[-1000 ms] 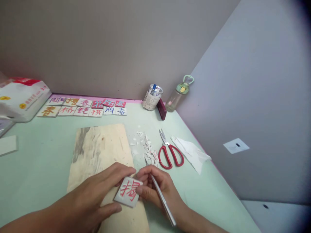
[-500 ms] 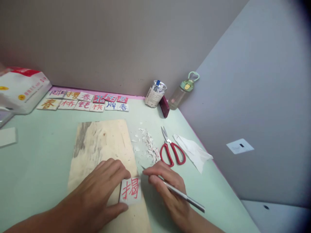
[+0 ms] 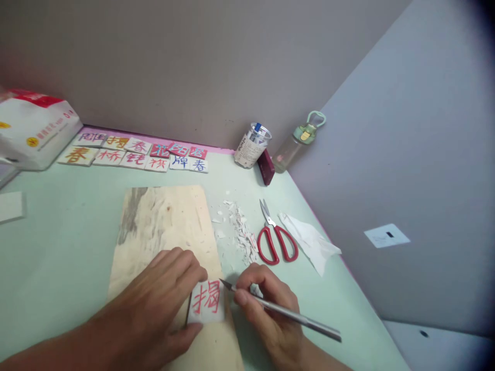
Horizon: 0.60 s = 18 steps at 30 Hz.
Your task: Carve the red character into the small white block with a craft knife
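A small white square tile (image 3: 208, 303) bearing a red handwritten character lies on a pale wooden board (image 3: 174, 216). My left hand (image 3: 158, 304) grips the tile by its left side, thumb at the lower edge and fingers at the upper corner. In my right hand (image 3: 268, 312) is a slim metal craft knife (image 3: 297, 318), held like a pen. Its dark pointed blade is at the tile's upper right corner; whether it touches I cannot tell.
White shavings (image 3: 243, 232) lie right of the board, beside red-handled scissors (image 3: 275, 232) and a crumpled tissue (image 3: 309, 242). Several lettered tiles (image 3: 133, 153) line the back, near a tissue pack (image 3: 42, 129). A can (image 3: 253, 147), dark red object (image 3: 266, 167) and bottle (image 3: 296, 144) stand behind.
The craft knife's blade has moved from beyond the tile to its upper right corner. My right fingers have lifted slightly around the handle. My left hand keeps its grip; the view has shifted a little.
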Each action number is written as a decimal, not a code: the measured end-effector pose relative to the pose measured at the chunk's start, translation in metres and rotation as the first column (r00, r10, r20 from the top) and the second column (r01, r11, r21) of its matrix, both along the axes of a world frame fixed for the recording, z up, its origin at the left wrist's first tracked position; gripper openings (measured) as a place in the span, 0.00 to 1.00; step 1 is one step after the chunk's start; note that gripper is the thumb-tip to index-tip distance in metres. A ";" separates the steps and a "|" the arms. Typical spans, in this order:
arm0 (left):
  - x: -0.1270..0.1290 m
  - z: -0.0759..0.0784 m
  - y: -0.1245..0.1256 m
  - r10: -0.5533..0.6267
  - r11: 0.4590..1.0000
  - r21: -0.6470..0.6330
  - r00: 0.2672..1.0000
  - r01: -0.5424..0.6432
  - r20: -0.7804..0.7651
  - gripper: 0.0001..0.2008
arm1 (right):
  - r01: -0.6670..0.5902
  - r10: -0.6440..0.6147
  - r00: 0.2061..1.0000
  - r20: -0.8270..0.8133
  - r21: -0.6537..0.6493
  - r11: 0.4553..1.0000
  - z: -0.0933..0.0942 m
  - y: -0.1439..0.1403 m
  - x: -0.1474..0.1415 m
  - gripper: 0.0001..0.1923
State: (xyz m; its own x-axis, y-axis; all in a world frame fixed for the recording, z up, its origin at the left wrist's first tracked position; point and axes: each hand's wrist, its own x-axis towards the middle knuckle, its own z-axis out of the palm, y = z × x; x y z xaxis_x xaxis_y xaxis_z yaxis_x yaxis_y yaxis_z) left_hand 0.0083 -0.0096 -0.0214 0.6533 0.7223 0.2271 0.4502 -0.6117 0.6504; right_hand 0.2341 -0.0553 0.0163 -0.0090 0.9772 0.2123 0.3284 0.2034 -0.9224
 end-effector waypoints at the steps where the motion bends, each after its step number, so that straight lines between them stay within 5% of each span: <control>1: -0.004 0.003 0.003 0.010 0.999 0.037 1.000 -0.010 -0.005 0.16 | 0.007 -0.007 1.000 -0.018 -0.017 1.000 -0.001 0.000 0.001 0.07; 4: -0.018 0.016 0.019 0.024 0.992 0.121 0.999 -0.020 -0.029 0.16 | -0.048 0.029 0.988 -0.154 -0.119 0.992 -0.001 0.001 0.008 0.08; 6: -0.027 0.025 0.029 0.085 0.981 0.177 0.996 -0.085 0.003 0.14 | -0.276 0.190 0.929 -0.318 -0.251 0.928 0.001 0.004 0.013 0.13; 8: -0.033 0.032 0.037 0.135 0.969 0.205 0.991 -0.135 0.012 0.13 | -0.597 0.421 0.778 -0.467 -0.339 0.727 0.003 0.007 0.016 0.20; 10: -0.036 0.035 0.040 0.161 0.965 0.209 0.987 -0.158 -0.001 0.14 | -0.756 0.552 0.647 -0.526 -0.346 0.556 0.004 0.011 0.016 0.24; 11: -0.036 0.036 0.040 0.160 0.966 0.204 0.987 -0.156 -0.007 0.13 | -0.754 0.550 0.647 -0.528 -0.333 0.567 0.003 0.013 0.015 0.23; 15: -0.032 0.034 0.030 0.108 0.978 0.175 0.994 -0.109 0.016 0.14 | -0.477 0.312 0.797 -0.516 -0.223 0.850 -0.004 0.021 0.013 0.12; 18: -0.022 0.029 0.017 0.074 0.989 0.126 0.997 -0.075 0.010 0.15 | -0.318 0.155 0.826 -0.541 -0.220 0.922 -0.008 0.022 0.017 0.12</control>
